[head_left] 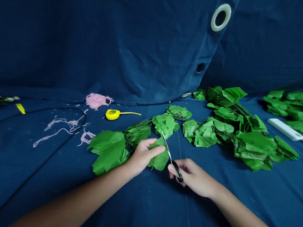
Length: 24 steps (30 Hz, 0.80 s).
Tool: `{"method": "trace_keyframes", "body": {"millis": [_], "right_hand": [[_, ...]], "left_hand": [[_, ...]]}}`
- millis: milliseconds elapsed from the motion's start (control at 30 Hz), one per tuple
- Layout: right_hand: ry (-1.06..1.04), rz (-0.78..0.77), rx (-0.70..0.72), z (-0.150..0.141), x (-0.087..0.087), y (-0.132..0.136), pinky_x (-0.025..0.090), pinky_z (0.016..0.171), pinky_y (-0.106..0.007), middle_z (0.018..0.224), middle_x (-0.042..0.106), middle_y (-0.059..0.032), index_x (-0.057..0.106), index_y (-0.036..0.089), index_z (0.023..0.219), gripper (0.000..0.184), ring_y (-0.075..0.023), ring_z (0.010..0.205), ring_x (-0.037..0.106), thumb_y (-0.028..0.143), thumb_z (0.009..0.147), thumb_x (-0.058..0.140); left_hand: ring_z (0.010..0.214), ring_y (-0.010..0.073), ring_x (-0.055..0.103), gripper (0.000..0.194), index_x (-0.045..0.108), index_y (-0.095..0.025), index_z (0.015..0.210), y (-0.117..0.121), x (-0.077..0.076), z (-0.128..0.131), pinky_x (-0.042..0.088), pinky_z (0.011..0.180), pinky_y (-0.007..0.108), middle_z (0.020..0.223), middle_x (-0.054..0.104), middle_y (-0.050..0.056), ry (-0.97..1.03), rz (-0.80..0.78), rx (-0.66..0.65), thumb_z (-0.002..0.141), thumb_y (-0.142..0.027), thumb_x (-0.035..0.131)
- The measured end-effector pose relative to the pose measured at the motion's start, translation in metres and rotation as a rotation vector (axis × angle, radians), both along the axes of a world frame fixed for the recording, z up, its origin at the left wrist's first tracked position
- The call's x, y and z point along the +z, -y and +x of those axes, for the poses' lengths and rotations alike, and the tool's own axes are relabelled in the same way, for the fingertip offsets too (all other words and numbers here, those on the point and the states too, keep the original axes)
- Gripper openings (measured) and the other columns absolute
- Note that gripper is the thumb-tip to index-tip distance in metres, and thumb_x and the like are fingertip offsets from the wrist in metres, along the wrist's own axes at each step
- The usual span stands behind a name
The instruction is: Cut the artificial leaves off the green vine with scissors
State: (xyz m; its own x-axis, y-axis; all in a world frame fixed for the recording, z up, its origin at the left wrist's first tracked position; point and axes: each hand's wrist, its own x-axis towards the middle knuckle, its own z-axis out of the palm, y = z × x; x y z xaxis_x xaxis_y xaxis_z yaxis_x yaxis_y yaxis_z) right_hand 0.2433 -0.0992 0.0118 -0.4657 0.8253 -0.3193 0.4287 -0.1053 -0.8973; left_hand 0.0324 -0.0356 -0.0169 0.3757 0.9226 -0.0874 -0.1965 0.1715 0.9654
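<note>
Here, a green leaf (160, 160) is held over the blue cloth (142, 212), pinched between thumb and fingers of the left hand (143, 153). The right hand (192, 176) is curled around black-handled scissors (171, 159) (whether the blades touch the leaf, I cannot tell). Bunched leaves (255, 146) lie to both sides; beyond sit a yellow tape measure (112, 114) and pink yarn (97, 101).

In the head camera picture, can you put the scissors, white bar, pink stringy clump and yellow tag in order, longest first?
1. Scissors and white bar: too alike to rank
2. Pink stringy clump
3. Yellow tag
</note>
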Motion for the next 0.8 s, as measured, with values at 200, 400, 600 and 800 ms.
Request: {"method": "trace_keyframes", "body": {"millis": [200, 400, 600, 800], "right_hand": [[0.007, 0.003, 0.002, 0.0005, -0.0015, -0.0002, 0.031, 0.055, -0.017, 0.066, 0.049, 0.0011, 0.066, 0.013, 0.09, 0.059, -0.0067, 0.059, 0.042, 0.07, 0.096, 0.053], [0.01, 0.001, 0.007, 0.0008, -0.001, -0.0005, 0.03, 0.055, -0.017, 0.066, 0.048, 0.0012, 0.066, 0.012, 0.09, 0.06, -0.0066, 0.059, 0.041, 0.071, 0.095, 0.052], [-0.003, -0.001, 0.01, -0.0002, 0.0002, -0.0006, 0.031, 0.056, -0.017, 0.067, 0.048, 0.0008, 0.065, 0.012, 0.09, 0.061, -0.0069, 0.06, 0.041, 0.072, 0.095, 0.052], [-0.023, -0.013, 0.014, 0.0008, 0.0003, -0.0003, 0.031, 0.056, -0.017, 0.067, 0.048, 0.0013, 0.065, 0.012, 0.09, 0.06, -0.0068, 0.059, 0.042, 0.071, 0.095, 0.053]], "left_hand": [[0.068, 0.0146, 0.063, 0.028, 0.075, -0.012, 0.092, 0.0007, 0.0006, 0.0004, 0.049, 0.064, 0.025, 0.081, 0.073, 0.005, 0.01, 0.031, 0.008, 0.08, -0.037, 0.083], [0.07, 0.0152, 0.064, 0.027, 0.076, -0.013, 0.093, 0.0004, -0.002, 0.0002, 0.049, 0.065, 0.025, 0.084, 0.074, 0.005, 0.002, 0.061, 0.007, 0.082, -0.037, 0.081], [0.071, 0.0165, 0.065, 0.027, 0.076, -0.013, 0.093, 0.0008, -0.0014, 0.0, 0.05, 0.066, 0.026, 0.084, 0.074, 0.005, -0.004, 0.075, 0.022, 0.081, -0.037, 0.081], [0.07, 0.0162, 0.066, 0.029, 0.077, -0.013, 0.096, 0.0015, 0.0006, 0.0002, 0.051, 0.066, 0.026, 0.085, 0.075, 0.006, -0.004, 0.055, 0.006, 0.081, -0.037, 0.081]]}}
